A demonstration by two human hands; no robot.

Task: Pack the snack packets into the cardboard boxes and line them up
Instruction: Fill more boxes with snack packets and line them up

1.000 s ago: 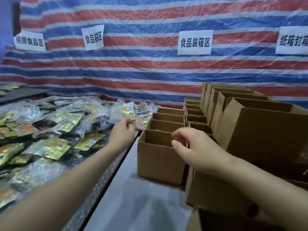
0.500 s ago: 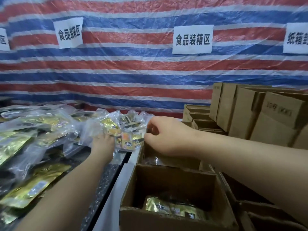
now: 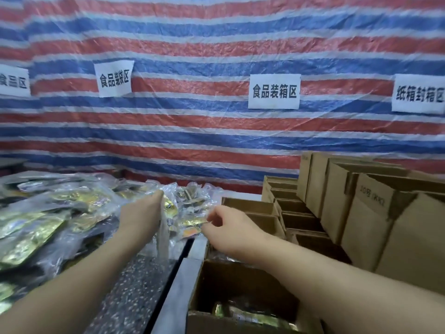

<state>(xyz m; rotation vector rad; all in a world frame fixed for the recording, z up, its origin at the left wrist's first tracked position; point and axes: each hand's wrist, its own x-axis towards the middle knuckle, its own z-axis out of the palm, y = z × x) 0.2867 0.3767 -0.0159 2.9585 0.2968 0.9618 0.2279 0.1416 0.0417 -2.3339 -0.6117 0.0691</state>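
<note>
A clear plastic bag of snack packets (image 3: 186, 208) lies at the far right end of the dark speckled table (image 3: 134, 280). My left hand (image 3: 142, 213) grips the bag's left side, fingers hidden in the plastic. My right hand (image 3: 228, 225) pinches the bag's right edge between thumb and fingers. More gold and green snack packets (image 3: 48, 218) cover the table on the left. Below my right forearm, an open cardboard box (image 3: 240, 285) holds a gold packet (image 3: 252, 314). A row of small open boxes (image 3: 250, 208) runs away behind it.
Tall cardboard boxes (image 3: 361, 213) stand in a row at the right, with smaller open ones (image 3: 289, 208) beside them. A grey ledge (image 3: 178, 280) separates the table from the boxes. A striped tarp wall with white paper signs (image 3: 274, 91) closes the back.
The view rose and pulled back a little. My right hand moved left from above the small boxes onto the bag's right edge. My left hand stayed on the bag.
</note>
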